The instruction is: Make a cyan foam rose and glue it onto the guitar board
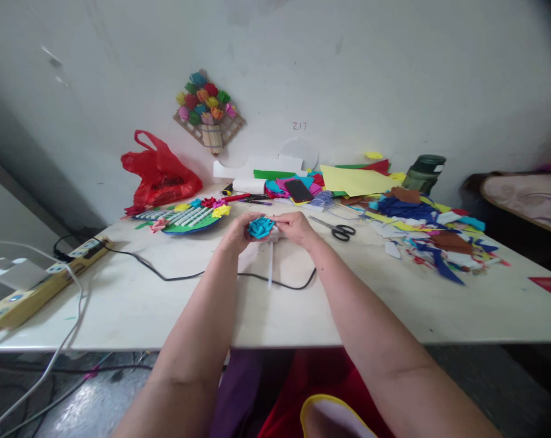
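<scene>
My left hand (237,233) is closed round the side of a blue crepe-paper flower (260,227), held over the middle of the table. At the flower's right edge, my right hand (297,229) pinches with its fingertips; whether they grip the petals or something small, I cannot make out. Below the hands a translucent white stick (270,265), like a glue stick, points toward me, and the white object it meets is mostly hidden. A pair of black-handled scissors (341,232) lies just right of my right hand.
A decorated round board (193,227) and red plastic bag (165,173) lie left. A black cord (165,278) runs from the power strip (51,285) across the table. Behind are a phone (299,190) and coloured paper (357,180); paper scraps (453,241) and a bottle (424,174) stand right.
</scene>
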